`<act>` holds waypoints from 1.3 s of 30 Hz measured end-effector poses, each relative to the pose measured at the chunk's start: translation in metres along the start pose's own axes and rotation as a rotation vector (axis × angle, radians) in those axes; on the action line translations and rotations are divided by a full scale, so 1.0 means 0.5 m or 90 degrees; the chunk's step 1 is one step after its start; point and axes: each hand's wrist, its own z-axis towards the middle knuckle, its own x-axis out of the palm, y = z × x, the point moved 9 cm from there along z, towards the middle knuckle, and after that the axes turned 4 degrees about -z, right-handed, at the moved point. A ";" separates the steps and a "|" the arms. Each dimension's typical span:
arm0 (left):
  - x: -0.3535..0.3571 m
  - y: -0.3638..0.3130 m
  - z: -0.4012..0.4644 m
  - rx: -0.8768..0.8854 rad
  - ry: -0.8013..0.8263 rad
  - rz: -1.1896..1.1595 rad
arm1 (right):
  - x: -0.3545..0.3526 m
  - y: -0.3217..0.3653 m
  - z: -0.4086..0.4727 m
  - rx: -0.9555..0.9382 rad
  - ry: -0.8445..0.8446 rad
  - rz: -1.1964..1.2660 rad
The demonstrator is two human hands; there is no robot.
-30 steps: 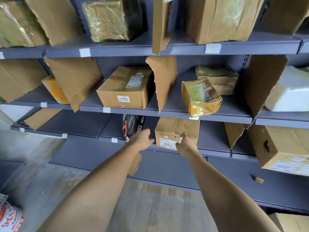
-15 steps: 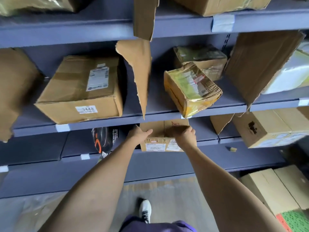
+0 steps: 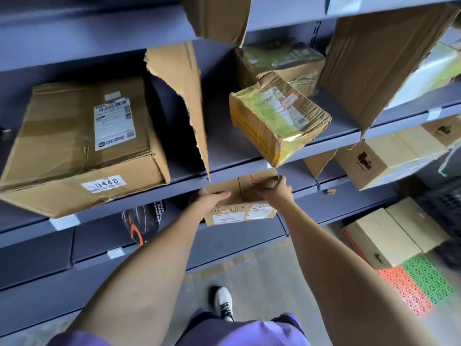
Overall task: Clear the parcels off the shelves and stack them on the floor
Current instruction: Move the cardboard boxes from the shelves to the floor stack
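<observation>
A white sticker (image 3: 103, 184) on the front of the big cardboard box (image 3: 82, 146) reads "0448". The shipping label (image 3: 113, 123) on its top carries a barcode; its print is too small to read.

Your left hand (image 3: 210, 199) and right hand (image 3: 274, 189) both hold the small box (image 3: 239, 203) on the lower shelf (image 3: 311, 216). Above it sit a big box (image 3: 82, 146) and a yellow parcel (image 3: 277, 123). Two boxes (image 3: 396, 236) lie on the floor (image 3: 262, 265).
</observation>
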 end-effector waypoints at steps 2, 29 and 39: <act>0.001 0.005 -0.009 0.011 -0.003 -0.002 | 0.005 -0.021 -0.006 0.029 0.030 0.010; 0.042 0.136 -0.295 0.065 -0.076 0.064 | -0.051 -0.216 -0.202 -0.065 0.040 0.200; 0.157 0.028 -0.315 0.190 0.026 0.177 | -0.133 -0.376 -0.284 0.055 -0.066 0.258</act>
